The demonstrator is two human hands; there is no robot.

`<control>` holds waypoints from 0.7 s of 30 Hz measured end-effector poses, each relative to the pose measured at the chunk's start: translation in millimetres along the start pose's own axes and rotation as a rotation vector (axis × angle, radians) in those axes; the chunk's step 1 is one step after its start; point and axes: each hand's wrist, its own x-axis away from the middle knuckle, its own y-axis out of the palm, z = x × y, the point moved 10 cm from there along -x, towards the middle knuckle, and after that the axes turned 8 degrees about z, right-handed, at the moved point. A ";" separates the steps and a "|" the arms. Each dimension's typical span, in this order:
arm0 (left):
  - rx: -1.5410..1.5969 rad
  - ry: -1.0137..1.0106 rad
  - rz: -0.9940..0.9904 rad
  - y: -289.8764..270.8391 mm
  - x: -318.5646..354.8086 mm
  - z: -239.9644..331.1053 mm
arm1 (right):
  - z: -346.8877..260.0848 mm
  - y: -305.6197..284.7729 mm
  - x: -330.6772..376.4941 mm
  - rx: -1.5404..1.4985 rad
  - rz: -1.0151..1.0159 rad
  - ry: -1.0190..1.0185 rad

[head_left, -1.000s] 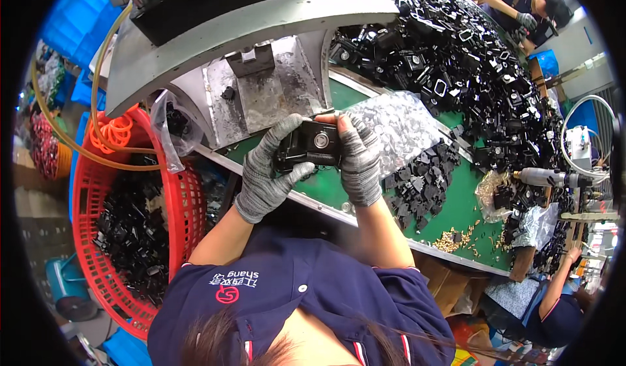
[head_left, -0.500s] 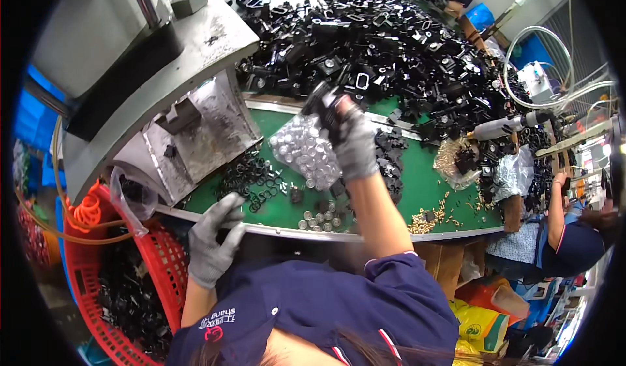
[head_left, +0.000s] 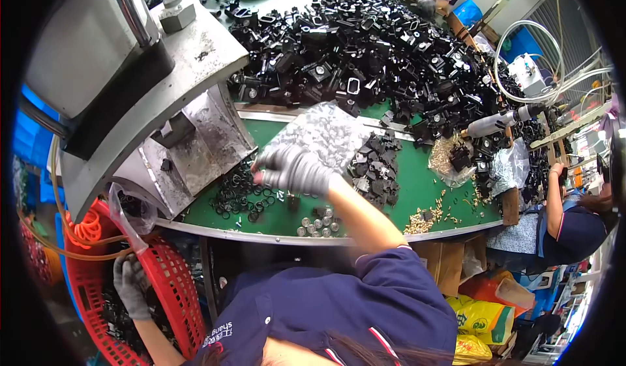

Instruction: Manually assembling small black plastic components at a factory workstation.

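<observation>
My left hand (head_left: 132,288), in a grey glove, is down inside the red plastic basket (head_left: 171,278) at the left, over loose black parts. Its fingers look apart, and I see nothing held in them. My right hand (head_left: 297,168), gloved in grey with bare fingertips, reaches across the green tabletop (head_left: 313,203). Blur smears its fingers, so any small thing in them is hidden. It passes over the near edge of a clear bag of small round metallic pieces (head_left: 319,131), close to a spread of black rings (head_left: 242,190).
A metal press (head_left: 202,141) stands at the left. Small silver cylinders (head_left: 318,224), flat black pieces (head_left: 377,170) and brass fittings (head_left: 424,219) lie on the table. Behind rises a large heap of black parts (head_left: 339,46). A powered driver (head_left: 492,125) sits at the right; co-workers are beyond.
My left hand has gone from the table edge down into the basket. My right hand has swung left and nearer; the black part it held no longer shows in it.
</observation>
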 end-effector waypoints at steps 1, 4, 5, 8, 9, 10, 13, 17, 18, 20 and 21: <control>-0.221 0.065 0.157 -41.3 -12.7 -27.1 | 9.4 27.7 15.2 0.186 -0.222 0.133; -0.755 0.169 0.382 -120.8 -17.8 -107.5 | -10.1 57.0 24.5 0.466 -0.226 -0.006; -1.026 0.143 0.379 -133.7 -18.7 -135.6 | -10.6 62.5 26.6 0.477 -0.203 -0.015; -1.433 -0.058 0.337 -158.2 -8.8 -210.2 | -3.9 76.5 28.3 0.497 -0.141 -0.043; -1.510 -0.105 0.323 -160.3 -3.7 -226.1 | -1.0 80.9 29.4 0.515 -0.135 -0.064; -1.565 -0.139 0.316 -160.9 2.4 -236.5 | 0.1 80.9 30.2 0.512 -0.096 -0.085; -1.676 -0.206 0.299 -156.8 28.7 -246.8 | 2.2 78.5 36.2 0.551 -0.014 -0.102; -1.609 -0.440 0.255 -158.7 72.8 -242.2 | -7.6 55.5 40.8 0.422 0.165 -0.114; -1.480 -0.578 0.286 -162.9 85.8 -243.2 | -0.7 52.4 40.4 0.304 0.171 -0.025; -1.366 -0.552 0.223 -146.2 90.1 -232.9 | 6.5 49.0 39.5 0.054 0.184 0.077; -1.336 -0.587 0.129 -135.2 88.7 -232.7 | 12.0 49.9 39.1 -0.062 0.180 0.143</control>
